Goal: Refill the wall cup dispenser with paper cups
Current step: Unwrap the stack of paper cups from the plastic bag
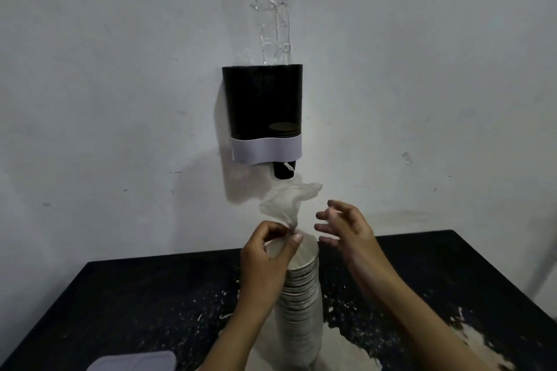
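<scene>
**A:** At the near edge of the black table, what lies there?

**B:** A grey lid, left of centre. Just beyond, mid-table, a tall stack of paper cups stands upright, sleeved in a clear plastic bag.

**A:** And the hands?

**B:** The left hand pinches the bag's twisted neck at the stack's top, thumb and fingers clamped on it. The right hand hovers beside, fingers apart, holding nothing.

**A:** Best approach?

**B:** Probably steady the stack, untwist the neck and peel the bag downward. Farther off, on the wall, hangs the dark cup dispenser, nearly empty.
</scene>
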